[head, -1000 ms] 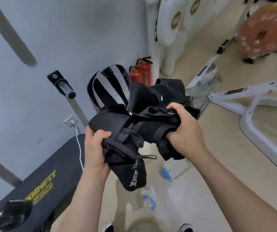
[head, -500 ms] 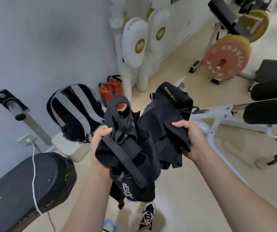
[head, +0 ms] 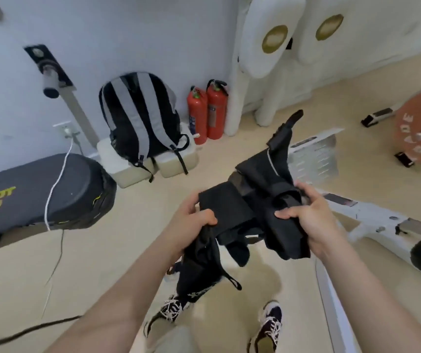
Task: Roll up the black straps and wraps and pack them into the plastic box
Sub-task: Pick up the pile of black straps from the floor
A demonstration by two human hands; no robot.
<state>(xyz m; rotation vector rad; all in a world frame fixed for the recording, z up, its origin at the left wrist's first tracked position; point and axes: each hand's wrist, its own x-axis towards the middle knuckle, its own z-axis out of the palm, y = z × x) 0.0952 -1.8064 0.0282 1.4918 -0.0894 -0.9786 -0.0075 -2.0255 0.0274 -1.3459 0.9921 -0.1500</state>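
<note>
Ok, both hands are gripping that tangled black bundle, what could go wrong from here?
1. The tangled bundle of black fabric straps and wraps is gripped whole by left hand and right hand; freeing one may spill others.
2. A thin black strap end hangs near the black-and-white shoe and could snag.

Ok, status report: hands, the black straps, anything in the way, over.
Left hand grips bundle of black straps and wraps, right hand grips its other end. Bundle unrolled, ends dangling. Backpack rests on pale boxes by wall.
</note>
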